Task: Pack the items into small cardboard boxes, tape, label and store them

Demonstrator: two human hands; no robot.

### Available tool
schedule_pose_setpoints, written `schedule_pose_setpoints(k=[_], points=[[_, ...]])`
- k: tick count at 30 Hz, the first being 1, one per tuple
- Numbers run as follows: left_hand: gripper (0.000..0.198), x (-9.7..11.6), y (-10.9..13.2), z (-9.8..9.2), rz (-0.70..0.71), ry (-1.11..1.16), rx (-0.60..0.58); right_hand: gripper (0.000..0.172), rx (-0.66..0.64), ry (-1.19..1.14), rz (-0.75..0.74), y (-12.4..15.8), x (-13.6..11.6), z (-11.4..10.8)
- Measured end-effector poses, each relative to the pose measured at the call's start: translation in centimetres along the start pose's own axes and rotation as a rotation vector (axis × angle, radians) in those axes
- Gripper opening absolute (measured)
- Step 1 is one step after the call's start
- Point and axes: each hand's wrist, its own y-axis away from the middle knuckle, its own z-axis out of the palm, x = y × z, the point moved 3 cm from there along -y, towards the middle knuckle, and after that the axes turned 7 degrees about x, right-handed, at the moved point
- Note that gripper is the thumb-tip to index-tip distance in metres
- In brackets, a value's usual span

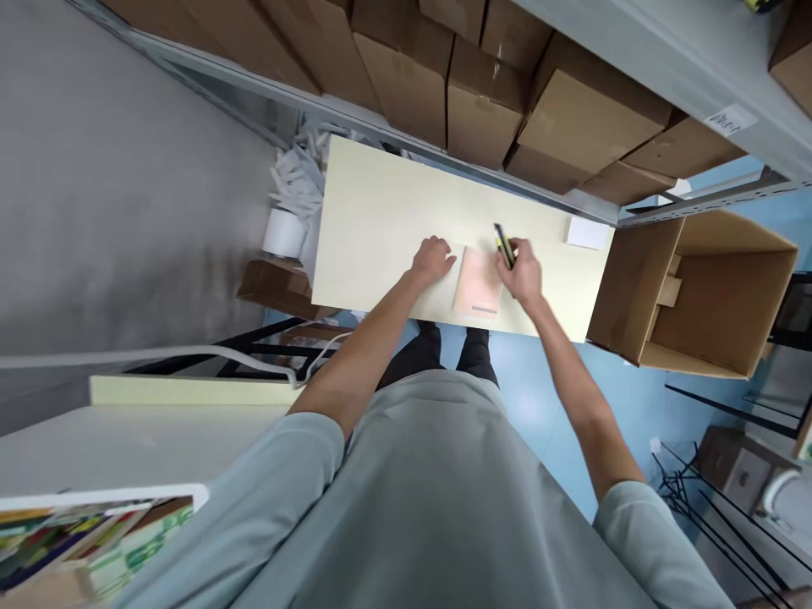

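Note:
My right hand (523, 271) is closed round a black and yellow utility knife (504, 245), whose dark end points up and away from me. It is just above the right edge of a pale pink booklet (477, 283) on the cream tabletop (381, 220). A small grey strip is visible near the booklet's lower edge. To the left of the booklet, my left hand (434, 259) rests with slightly bent fingers, thumb apart, on a pale sheet-like area that blends with the table. Nothing shows in that hand.
A small white box (587, 233) sits at the table's right end. Beyond that end stands an open cardboard box (698, 292). Several closed cartons (485, 106) fill the shelf above the far edge. At left are a white roll (283, 233) and crumpled white material (298, 179).

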Motion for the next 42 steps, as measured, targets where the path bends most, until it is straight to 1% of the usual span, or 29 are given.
schedule_pose_setpoints(k=[2, 4, 6, 9, 13, 18, 21, 25, 31, 37, 42], points=[[0.025, -0.7, -1.3, 0.5, -0.043, -0.032, -0.037, 0.045, -0.091, -0.027, 0.106, 2.0, -1.0, 4.1], [0.031, -1.1, -2.3, 0.8, -0.082, -0.061, -0.054, 0.045, -0.120, -0.036, 0.183, 2.8, -1.9, 6.9], [0.033, -1.3, -2.8, 0.9, -0.106, -0.064, -0.045, 0.046, -0.123, -0.036, 0.233, 3.0, -2.7, 8.5], [0.033, -1.1, -2.7, 1.0, -0.142, -0.041, -0.024, 0.044, -0.135, -0.022, 0.280, 2.7, -4.1, 9.7], [0.033, -0.8, -2.3, 1.0, -0.164, -0.031, -0.017, 0.038, -0.152, 0.022, 0.308, 2.5, -5.4, 10.7], [0.033, -0.7, -2.5, 0.9, -0.178, -0.035, -0.034, 0.036, -0.135, 0.032, 0.343, 2.6, -6.0, 11.8], [0.033, -0.7, -2.7, 1.1, -0.193, -0.027, -0.048, 0.037, -0.130, 0.038, 0.361, 2.8, -6.4, 11.8], [0.034, -0.7, -2.8, 1.4, -0.191, -0.033, -0.025, 0.038, -0.168, 0.092, 0.401, 3.8, -7.3, 11.5], [0.036, -1.1, -2.9, 1.9, -0.156, -0.019, -0.032, 0.040, -0.217, 0.141, 0.428, 7.1, -8.8, 11.4], [0.039, -1.2, -2.9, 2.0, -0.159, -0.034, -0.037, 0.041, -0.303, 0.232, 0.439, 11.5, -10.4, 11.4], [0.043, -0.8, -2.5, 1.7, -0.143, -0.074, -0.056, 0.048, -0.341, 0.254, 0.433, 15.3, -10.9, 11.9]])
